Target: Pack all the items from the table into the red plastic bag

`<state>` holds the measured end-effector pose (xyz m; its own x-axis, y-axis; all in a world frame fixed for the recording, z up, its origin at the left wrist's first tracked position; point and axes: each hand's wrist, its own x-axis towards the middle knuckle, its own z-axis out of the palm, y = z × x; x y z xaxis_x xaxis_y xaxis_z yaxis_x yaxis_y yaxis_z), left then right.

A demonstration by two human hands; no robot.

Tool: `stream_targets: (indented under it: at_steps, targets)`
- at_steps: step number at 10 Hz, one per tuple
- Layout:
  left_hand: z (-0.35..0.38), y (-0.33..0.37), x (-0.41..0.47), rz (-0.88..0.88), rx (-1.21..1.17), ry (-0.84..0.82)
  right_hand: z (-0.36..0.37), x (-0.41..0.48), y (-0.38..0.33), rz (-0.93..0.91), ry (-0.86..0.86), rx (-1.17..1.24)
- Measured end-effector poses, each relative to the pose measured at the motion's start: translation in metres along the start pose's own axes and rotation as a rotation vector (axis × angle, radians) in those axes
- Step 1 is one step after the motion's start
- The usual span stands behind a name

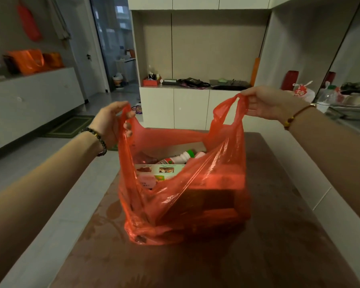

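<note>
The red plastic bag (195, 196) stands on the brown table (279, 235), its mouth pulled wide. My left hand (110, 123) grips the left handle and my right hand (266, 102) grips the right handle, both raised above the table. Inside the bag I see a printed box (154, 173), a white bottle with a green cap (181, 157) lying on top, and darker boxes showing through the red film. No loose items show on the table around the bag.
White cabinets with a cluttered counter (195, 84) stand behind the table. A side counter at right holds a plastic bottle (325, 98) and a tied bag (301, 92). Orange bags (27, 61) sit on the left sideboard. Tiled floor lies on both sides.
</note>
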<state>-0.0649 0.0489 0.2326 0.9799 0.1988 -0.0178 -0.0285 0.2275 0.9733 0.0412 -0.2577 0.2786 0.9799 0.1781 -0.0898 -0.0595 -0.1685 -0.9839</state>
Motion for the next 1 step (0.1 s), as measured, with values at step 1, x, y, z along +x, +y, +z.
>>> stream_targets:
  at_steps: [1]
  targets:
    - [-0.0067, -0.0085, -0.0021, -0.050, 0.120, -0.032, -0.0004, -0.0103, -0.0030, -0.123, 0.062, -0.314]
